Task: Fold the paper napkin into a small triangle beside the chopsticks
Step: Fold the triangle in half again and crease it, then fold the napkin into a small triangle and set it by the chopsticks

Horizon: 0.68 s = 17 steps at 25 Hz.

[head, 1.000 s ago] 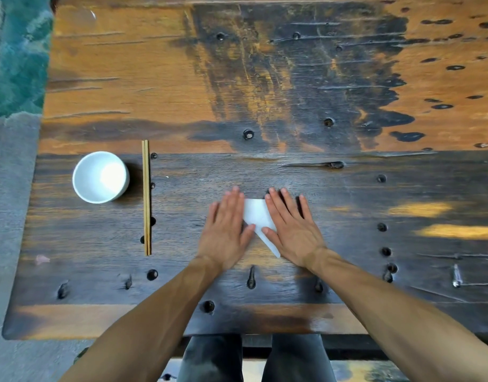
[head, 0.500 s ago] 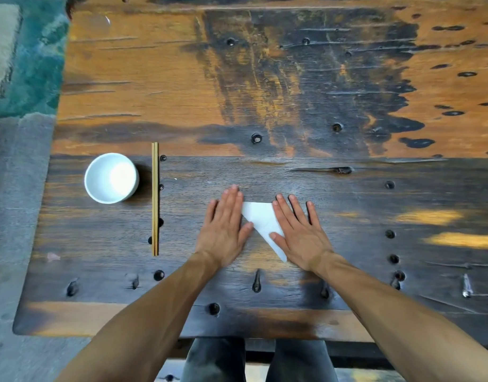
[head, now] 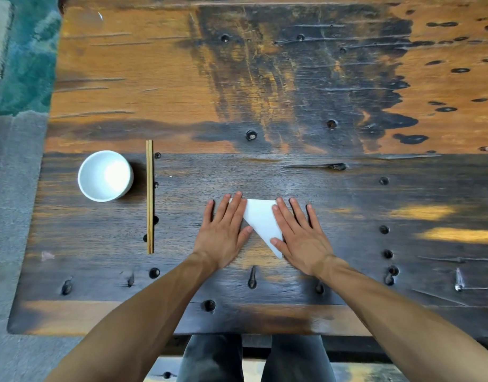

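Note:
A white paper napkin [head: 262, 220], folded into a triangle with its point toward me, lies flat on the dark wooden table [head: 264, 172]. My left hand [head: 223, 232] lies flat, palm down, on its left edge. On its right side rests my right hand [head: 299, 235], also flat, covering the right corner. Both hands press the paper with fingers spread; neither grips it. A pair of wooden chopsticks [head: 149, 197] lies straight, pointing away from me, well to the left of the napkin.
A white bowl [head: 105, 175] stands just left of the chopsticks. The worn tabletop has several dark holes and knots. Grey floor and a teal rug [head: 25, 56] lie past the table's left edge. My legs show below the near edge.
My hands have slid slightly apart, showing more of the folded napkin between them. The napkin has stayed in place.

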Tool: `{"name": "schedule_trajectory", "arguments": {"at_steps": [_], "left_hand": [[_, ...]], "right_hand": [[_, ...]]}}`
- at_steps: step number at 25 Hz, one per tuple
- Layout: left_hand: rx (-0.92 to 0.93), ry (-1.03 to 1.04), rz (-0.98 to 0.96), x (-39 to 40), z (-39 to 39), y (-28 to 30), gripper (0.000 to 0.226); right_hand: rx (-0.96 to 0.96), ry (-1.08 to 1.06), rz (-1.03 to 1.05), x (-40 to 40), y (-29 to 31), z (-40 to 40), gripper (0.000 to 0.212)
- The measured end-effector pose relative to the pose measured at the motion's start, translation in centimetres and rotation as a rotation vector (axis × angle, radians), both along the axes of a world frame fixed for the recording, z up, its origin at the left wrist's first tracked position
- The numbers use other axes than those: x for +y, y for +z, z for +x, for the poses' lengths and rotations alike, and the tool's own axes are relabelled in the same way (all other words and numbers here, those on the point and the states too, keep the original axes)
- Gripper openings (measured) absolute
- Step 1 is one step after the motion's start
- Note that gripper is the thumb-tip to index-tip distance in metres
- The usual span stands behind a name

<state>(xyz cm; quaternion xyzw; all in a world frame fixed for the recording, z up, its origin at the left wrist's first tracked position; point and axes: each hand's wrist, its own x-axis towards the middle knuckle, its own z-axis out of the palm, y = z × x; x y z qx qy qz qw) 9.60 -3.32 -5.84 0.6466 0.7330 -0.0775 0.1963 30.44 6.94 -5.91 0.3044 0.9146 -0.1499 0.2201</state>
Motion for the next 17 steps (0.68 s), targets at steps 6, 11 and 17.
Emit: {"name": "schedule_trajectory", "arguments": {"at_steps": [6, 11, 17], "left_hand": [[-0.011, 0.153, 0.118, 4.2, 0.3, 1.5, 0.064], [-0.207, 0.388, -0.049, 6.8, -0.4, 2.0, 0.039], [-0.377, 0.419, -0.037, 6.7, -0.7, 2.6, 0.010]], "right_hand": [[0.141, -0.073, 0.054, 3.1, 2.6, -3.4, 0.048], [0.104, -0.215, -0.100, 5.4, 2.9, -5.9, 0.027], [0.168, -0.288, -0.201, 5.6, 2.9, -6.0, 0.029]]}}
